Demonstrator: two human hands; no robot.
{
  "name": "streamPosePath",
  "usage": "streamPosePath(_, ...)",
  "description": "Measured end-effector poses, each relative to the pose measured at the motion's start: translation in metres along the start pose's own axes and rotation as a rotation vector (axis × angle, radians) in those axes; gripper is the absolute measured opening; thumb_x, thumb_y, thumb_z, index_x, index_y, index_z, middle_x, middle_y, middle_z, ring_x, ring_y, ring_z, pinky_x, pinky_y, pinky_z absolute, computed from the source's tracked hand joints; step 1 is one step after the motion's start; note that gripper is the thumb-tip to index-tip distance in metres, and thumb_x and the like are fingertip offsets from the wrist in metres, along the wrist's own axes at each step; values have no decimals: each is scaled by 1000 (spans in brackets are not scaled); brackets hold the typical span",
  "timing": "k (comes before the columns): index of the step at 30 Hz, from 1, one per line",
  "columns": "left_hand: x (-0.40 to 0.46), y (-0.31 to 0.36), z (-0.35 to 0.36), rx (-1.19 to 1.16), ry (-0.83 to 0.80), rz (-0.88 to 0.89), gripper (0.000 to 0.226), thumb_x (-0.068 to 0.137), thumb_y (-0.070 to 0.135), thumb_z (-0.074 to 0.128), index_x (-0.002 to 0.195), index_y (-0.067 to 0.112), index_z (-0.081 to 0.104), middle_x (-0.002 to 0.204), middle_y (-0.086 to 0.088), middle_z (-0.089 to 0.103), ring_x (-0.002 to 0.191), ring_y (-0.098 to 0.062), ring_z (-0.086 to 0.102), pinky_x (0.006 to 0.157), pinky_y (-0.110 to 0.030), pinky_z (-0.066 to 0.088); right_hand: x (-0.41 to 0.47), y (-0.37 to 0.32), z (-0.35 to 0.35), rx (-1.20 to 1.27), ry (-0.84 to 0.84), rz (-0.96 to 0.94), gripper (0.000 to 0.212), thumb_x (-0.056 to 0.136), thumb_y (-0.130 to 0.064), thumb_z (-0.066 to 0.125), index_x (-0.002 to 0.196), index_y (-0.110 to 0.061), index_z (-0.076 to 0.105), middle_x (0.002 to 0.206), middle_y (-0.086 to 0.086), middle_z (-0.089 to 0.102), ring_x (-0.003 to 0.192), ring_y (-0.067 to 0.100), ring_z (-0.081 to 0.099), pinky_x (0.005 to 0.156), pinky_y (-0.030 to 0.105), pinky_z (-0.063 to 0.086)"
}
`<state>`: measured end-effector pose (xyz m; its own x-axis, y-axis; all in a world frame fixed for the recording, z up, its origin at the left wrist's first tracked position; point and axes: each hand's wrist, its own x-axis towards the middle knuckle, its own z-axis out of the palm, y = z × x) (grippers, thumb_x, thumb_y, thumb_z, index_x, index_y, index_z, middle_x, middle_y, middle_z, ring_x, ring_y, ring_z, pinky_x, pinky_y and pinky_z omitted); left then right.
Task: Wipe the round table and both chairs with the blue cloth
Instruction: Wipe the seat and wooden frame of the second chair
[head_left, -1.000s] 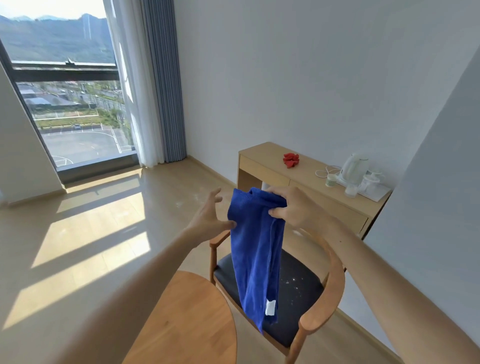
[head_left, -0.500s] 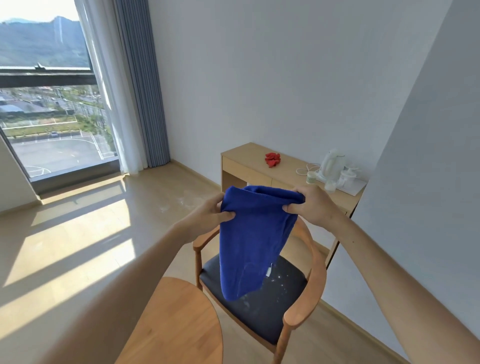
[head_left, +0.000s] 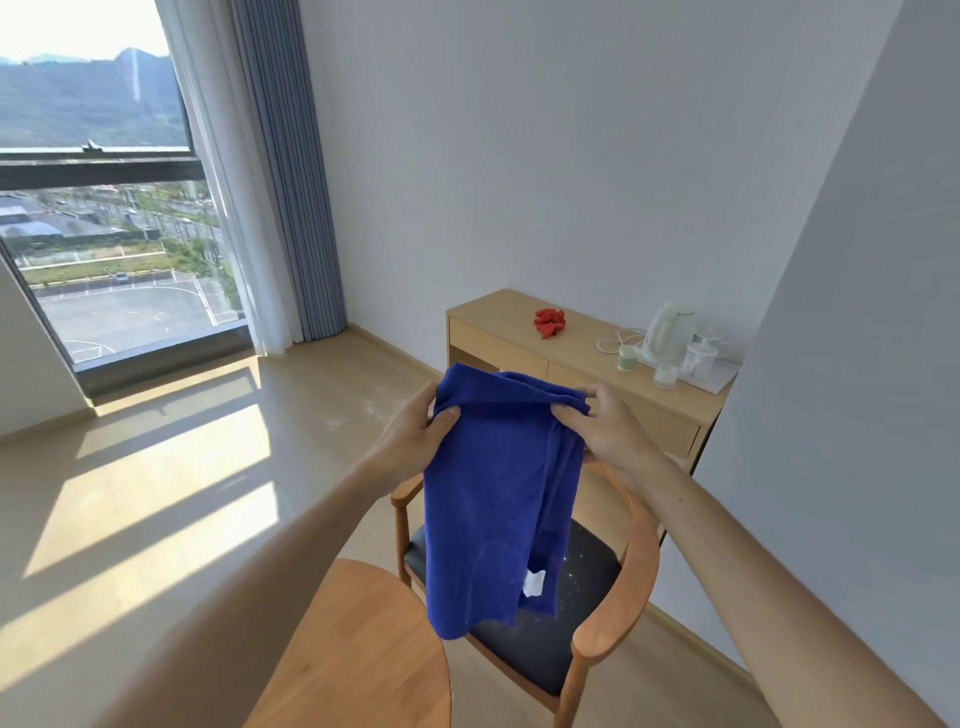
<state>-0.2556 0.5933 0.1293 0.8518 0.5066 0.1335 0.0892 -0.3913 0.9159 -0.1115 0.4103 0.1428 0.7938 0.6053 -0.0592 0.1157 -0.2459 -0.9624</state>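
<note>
The blue cloth (head_left: 493, 499) hangs in the air in front of me, held up by its top edge. My left hand (head_left: 415, 436) pinches its upper left corner and my right hand (head_left: 608, 426) pinches its upper right corner. A white label shows near the cloth's lower edge. Below it stands a wooden chair (head_left: 618, 592) with a dark seat speckled with white crumbs. The round wooden table (head_left: 358, 654) is at the bottom of the view, left of the chair. Only one chair is in view.
A light wooden desk (head_left: 498, 338) stands against the wall behind the chair, with a red object (head_left: 549, 321), a white kettle (head_left: 670, 330) and cups on it. A wall (head_left: 857, 364) runs close on the right. Open wooden floor and a large window lie to the left.
My left hand has taken hold of the cloth's left corner, and both hands have spread its top edge wider. The view has shifted, so the chair and desk sit differently in frame.
</note>
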Motion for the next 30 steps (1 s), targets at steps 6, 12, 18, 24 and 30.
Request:
streamPosePath(6, 5, 1, -5, -197, 36, -250, 26, 95, 32, 56, 114, 15, 54, 100, -4, 64, 84, -16, 64, 61, -28, 52, 8, 9, 7, -96, -150, 93, 120, 40, -18, 86, 147, -22, 30, 134, 11, 54, 119, 28, 57, 99, 47, 49)
streamPosePath(12, 4, -1, -19, -238, -246, -194, 62, 71, -15, 62, 126, 10, 48, 109, -14, 67, 98, -26, 64, 77, -30, 53, 3, 7, 20, -554, 70, -169, 49, 84, -7, 67, 131, -16, 54, 123, 3, 62, 109, 23, 59, 84, 28, 48)
streamPosePath(18, 7, -4, -17, 323, -61, 35, 46, 88, 8, 49, 128, 29, 46, 90, 2, 61, 85, -17, 55, 71, -25, 45, 4, 9, 25, -514, 149, -164, 26, 95, -22, 57, 119, -19, 47, 96, -2, 59, 75, 12, 55, 55, 22, 41)
streamPosePath(24, 8, -4, -15, 284, 125, 49, 38, 93, 17, 51, 127, 32, 45, 75, 6, 52, 76, -14, 50, 65, -27, 43, 11, 9, 24, -31, 87, 111, 44, 88, -21, 69, 125, -17, 44, 116, 9, 58, 91, 21, 63, 68, 37, 56)
streamPosePath(30, 8, -6, -20, -101, 26, -192, 44, 83, 19, 71, 119, 28, 46, 99, -11, 63, 91, -23, 62, 76, -40, 57, 12, 12, 19, -215, -106, 104, 80, 63, -14, 86, 134, -22, 49, 131, 3, 52, 117, 25, 54, 98, 45, 49)
